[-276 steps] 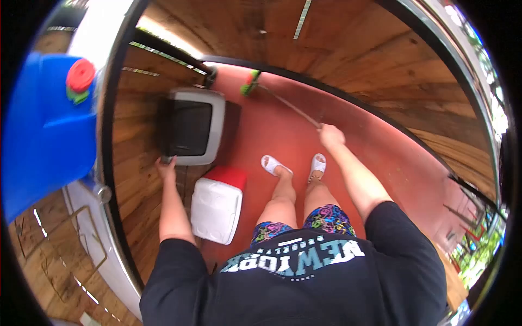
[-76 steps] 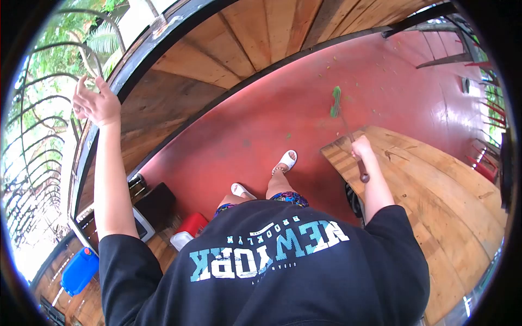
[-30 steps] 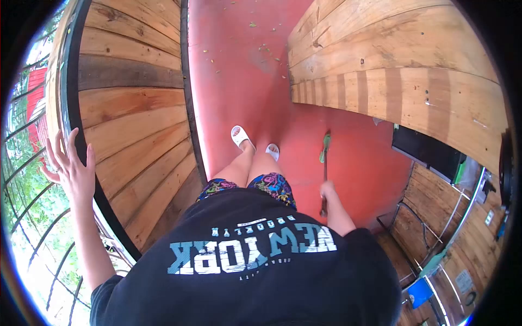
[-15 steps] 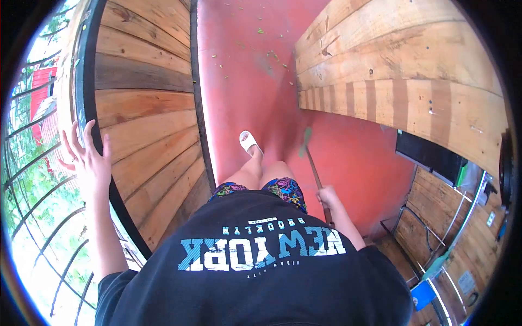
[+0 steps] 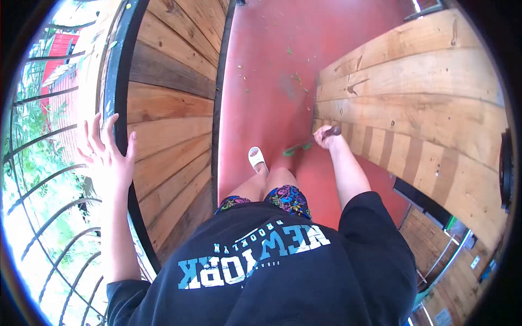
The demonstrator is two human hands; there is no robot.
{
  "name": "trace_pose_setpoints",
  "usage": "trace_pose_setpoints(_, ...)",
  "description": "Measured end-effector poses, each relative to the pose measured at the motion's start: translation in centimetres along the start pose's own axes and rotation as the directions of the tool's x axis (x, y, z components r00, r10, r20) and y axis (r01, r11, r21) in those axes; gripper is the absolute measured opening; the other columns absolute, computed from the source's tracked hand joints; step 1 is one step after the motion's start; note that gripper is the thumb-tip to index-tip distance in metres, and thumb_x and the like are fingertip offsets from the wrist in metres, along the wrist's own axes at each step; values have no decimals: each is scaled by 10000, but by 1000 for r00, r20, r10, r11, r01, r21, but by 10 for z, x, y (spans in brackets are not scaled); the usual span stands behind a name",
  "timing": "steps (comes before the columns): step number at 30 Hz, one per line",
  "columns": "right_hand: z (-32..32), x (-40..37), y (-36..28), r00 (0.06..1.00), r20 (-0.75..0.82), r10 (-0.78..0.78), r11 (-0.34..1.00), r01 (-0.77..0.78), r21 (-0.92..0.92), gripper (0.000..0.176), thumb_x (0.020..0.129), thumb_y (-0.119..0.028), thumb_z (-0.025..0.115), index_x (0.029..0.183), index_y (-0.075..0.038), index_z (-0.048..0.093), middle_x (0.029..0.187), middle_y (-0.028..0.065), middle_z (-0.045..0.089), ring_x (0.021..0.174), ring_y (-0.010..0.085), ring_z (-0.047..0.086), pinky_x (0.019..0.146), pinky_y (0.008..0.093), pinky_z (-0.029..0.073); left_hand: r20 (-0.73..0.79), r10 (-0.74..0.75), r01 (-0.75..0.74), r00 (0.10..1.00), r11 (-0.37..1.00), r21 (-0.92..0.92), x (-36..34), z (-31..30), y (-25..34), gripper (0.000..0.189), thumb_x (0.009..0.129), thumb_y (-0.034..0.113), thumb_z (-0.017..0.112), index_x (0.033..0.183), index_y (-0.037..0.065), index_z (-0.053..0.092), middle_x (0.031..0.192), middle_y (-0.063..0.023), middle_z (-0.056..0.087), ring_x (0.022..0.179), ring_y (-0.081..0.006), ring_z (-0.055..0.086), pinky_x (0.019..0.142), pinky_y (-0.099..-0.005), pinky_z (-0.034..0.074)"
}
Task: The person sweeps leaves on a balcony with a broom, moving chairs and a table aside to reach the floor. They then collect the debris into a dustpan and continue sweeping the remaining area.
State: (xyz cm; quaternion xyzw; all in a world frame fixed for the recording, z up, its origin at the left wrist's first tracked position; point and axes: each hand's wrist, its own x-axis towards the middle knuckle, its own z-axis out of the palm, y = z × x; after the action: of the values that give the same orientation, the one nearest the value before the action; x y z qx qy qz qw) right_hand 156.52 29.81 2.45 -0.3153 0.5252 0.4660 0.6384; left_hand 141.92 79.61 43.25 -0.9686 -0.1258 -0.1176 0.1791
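Observation:
My right hand (image 5: 325, 137) is shut on the brown handle of a broom (image 5: 305, 145), held out in front of me beside the wooden table's edge. The broom's green bristle head (image 5: 293, 150) sits low over the red floor (image 5: 261, 87), just right of my white sandal (image 5: 256, 158). My left hand (image 5: 107, 157) is raised at the left with its fingers spread, holding nothing, over the dark rail of the wooden bench (image 5: 168, 108).
A long plank table (image 5: 424, 108) fills the right side. Small green leaves (image 5: 296, 79) lie scattered on the floor ahead. Curved metal railing (image 5: 43, 179) and foliage run along the left. A dark box (image 5: 421, 201) sits under the table at lower right.
My right hand has swung forward and up with the broom, bringing the bristle head close to my foot. The view has shifted, and my left hand has stayed spread over the bench rail.

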Motion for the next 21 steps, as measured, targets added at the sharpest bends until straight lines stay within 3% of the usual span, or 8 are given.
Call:
trace_pose_setpoints(1, 14, -7, -22, 997, 72, 12, 1000, -12, 6, 182, 794, -44, 358, 612, -54, 362, 455, -8, 395, 337, 90, 419, 295, 190, 369, 35, -11, 11, 999, 1000, 5, 0, -1, 0, 513, 777, 349, 599, 1242, 251, 407, 1350, -29, 312, 1301, -262, 216, 997, -570, 112)
trace_pose_setpoints(3, 39, -12, -68, 989, -54, 140, 990, -141, -17, 191, 806, -67, 355, 615, -65, 364, 456, -13, 389, 338, 87, 405, 291, 184, 361, 28, -24, 24, 999, 1000, -15, 1, 0, -2, 514, 776, 332, 603, 1243, 241, 407, 1352, -36, 305, 1302, -266, 211, 998, -575, 102)
trace_pose_setpoints(6, 50, -8, -105, 998, 21, 62, 980, -64, 186, 198, 810, -74, 354, 613, -67, 363, 459, -13, 388, 346, 86, 408, 294, 180, 355, 13, -45, 45, 999, 998, -35, 4, 4, -5, 513, 781, 319, 602, 1246, 236, 401, 1354, -44, 300, 1305, -270, 204, 999, -579, 95)
trace_pose_setpoints(11, 119, -30, -208, 999, 42, 30, 994, -35, 107, 176, 806, -39, 360, 631, -57, 369, 469, -20, 385, 350, 77, 392, 300, 173, 343, 65, -71, 72, 995, 997, -13, 6, 5, -1, 517, 802, 309, 587, 1263, 225, 369, 1355, -64, 295, 1307, -281, 199, 1000, -583, 83)
trace_pose_setpoints(14, 165, -57, -258, 994, 97, 54, 994, -44, -98, 178, 816, -35, 334, 644, -54, 374, 483, -21, 384, 356, 76, 388, 301, 175, 336, 61, -75, 74, 995, 997, 11, 12, 6, 1, 517, 803, 308, 589, 1263, 217, 372, 1360, -70, 290, 1309, -282, 197, 1004, -578, 71)
trace_pose_setpoints(17, 171, -65, -298, 984, 106, -143, 952, 166, -256, 147, 831, -44, 332, 709, -29, 414, 533, -20, 414, 378, 53, 399, 328, 160, 339, 77, -71, 71, 994, 997, 5, 13, 4, 3, 523, 801, 293, 594, 1265, 203, 372, 1366, -76, 287, 1310, -283, 195, 1010, -566, 61)
trace_pose_setpoints(19, 169, -75, -304, 981, 68, -182, 890, 194, -413, 115, 830, -75, 369, 737, -59, 435, 537, -39, 421, 383, 42, 387, 335, 168, 313, 74, -77, 79, 994, 996, -28, 13, 6, 2, 525, 799, 286, 597, 1265, 200, 372, 1367, -78, 287, 1311, -284, 194, 1013, -560, 61)
trace_pose_setpoints(21, 176, -86, -304, 980, -6, -197, 714, 139, -686, 90, 817, -94, 404, 737, -93, 445, 519, -54, 409, 380, 42, 371, 345, 191, 302, 71, -86, 88, 994, 996, -13, 12, 7, 2, 534, 797, 281, 596, 1272, 200, 364, 1360, -76, 298, 1308, -285, 202, 1016, -554, 57)
